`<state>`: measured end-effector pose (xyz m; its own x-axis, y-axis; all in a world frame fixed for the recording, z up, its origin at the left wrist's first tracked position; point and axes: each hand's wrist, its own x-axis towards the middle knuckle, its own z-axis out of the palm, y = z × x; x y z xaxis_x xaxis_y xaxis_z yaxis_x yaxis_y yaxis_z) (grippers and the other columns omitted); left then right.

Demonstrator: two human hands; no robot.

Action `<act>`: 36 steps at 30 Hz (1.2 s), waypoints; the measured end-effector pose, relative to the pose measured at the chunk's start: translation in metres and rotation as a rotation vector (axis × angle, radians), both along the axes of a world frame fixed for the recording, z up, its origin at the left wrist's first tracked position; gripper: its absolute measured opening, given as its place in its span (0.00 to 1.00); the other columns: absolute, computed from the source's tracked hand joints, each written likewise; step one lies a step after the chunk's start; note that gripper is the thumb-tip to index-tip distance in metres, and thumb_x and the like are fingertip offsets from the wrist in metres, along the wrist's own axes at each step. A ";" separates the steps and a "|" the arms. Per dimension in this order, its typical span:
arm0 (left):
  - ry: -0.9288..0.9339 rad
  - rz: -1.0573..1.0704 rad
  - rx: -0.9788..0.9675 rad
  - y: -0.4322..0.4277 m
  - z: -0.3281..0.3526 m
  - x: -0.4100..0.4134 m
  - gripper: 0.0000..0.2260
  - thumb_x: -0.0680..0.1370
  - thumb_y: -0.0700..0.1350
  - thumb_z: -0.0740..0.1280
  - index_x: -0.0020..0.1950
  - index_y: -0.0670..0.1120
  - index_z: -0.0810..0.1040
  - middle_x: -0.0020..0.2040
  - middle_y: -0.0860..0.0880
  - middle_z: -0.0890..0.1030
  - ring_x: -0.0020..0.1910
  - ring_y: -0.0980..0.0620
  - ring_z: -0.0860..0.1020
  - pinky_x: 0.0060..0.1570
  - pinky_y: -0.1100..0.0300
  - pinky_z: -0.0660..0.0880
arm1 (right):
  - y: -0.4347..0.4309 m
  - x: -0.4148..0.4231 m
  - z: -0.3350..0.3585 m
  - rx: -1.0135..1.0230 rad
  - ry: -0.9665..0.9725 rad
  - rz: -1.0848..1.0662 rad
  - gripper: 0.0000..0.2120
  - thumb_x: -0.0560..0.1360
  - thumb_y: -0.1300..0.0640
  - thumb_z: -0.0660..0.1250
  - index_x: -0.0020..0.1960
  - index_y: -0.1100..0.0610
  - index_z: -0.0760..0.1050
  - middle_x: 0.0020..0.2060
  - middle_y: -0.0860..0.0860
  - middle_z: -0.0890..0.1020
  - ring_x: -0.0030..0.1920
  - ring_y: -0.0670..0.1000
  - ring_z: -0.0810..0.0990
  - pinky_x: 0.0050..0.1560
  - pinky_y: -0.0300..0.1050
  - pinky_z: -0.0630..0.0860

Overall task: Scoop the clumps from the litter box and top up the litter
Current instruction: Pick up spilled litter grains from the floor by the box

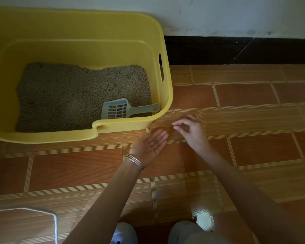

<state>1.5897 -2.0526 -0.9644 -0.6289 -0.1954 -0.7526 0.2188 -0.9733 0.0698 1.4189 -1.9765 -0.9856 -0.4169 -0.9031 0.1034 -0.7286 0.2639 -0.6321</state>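
Note:
A yellow litter box (pixel 165 95) stands on the tiled floor at the upper left, holding grey-brown litter (pixel 69 95). A pale grey slotted scoop (pixel 123 109) lies on the litter in the near right corner, its handle toward the box wall. My left hand (pixel 151 146) is held palm up just in front of the box, fingers straight, with a few litter grains (pixel 156 140) lying on the palm. My right hand (pixel 189 130) hovers low over the floor to its right, thumb and forefinger brought close together; whether a grain sits between them I cannot tell.
Orange-brown floor tiles (pixel 253 120) stretch to the right and toward me. A dark skirting board (pixel 236 50) runs along the white wall behind. A thin white edge (pixel 55 219) shows at the lower left. My knees and a light shoe (pixel 123 233) are at the bottom.

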 end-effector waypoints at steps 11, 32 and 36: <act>0.007 0.020 -0.005 -0.002 -0.002 0.009 0.17 0.81 0.42 0.52 0.61 0.34 0.73 0.60 0.38 0.78 0.58 0.43 0.76 0.60 0.52 0.70 | -0.007 0.006 -0.007 0.136 0.098 -0.067 0.06 0.64 0.51 0.75 0.40 0.49 0.83 0.40 0.49 0.80 0.47 0.56 0.74 0.47 0.59 0.71; -0.038 -0.015 -0.011 0.007 0.003 -0.002 0.14 0.80 0.41 0.55 0.52 0.35 0.77 0.51 0.38 0.80 0.53 0.43 0.77 0.58 0.50 0.70 | 0.005 0.035 0.013 -0.019 0.038 0.145 0.10 0.75 0.51 0.62 0.45 0.56 0.78 0.42 0.50 0.78 0.46 0.50 0.73 0.54 0.37 0.63; -0.011 -0.018 -0.007 0.007 0.004 -0.005 0.15 0.81 0.41 0.53 0.57 0.34 0.75 0.55 0.38 0.79 0.55 0.43 0.77 0.58 0.51 0.71 | 0.008 0.023 0.019 -0.052 -0.054 0.024 0.06 0.72 0.54 0.68 0.46 0.55 0.81 0.42 0.47 0.80 0.46 0.51 0.75 0.56 0.37 0.62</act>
<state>1.5843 -2.0453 -0.9602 -0.6240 -0.1896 -0.7581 0.2007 -0.9765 0.0791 1.4416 -1.9685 -0.9670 -0.4011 -0.9070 0.1284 -0.6988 0.2124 -0.6830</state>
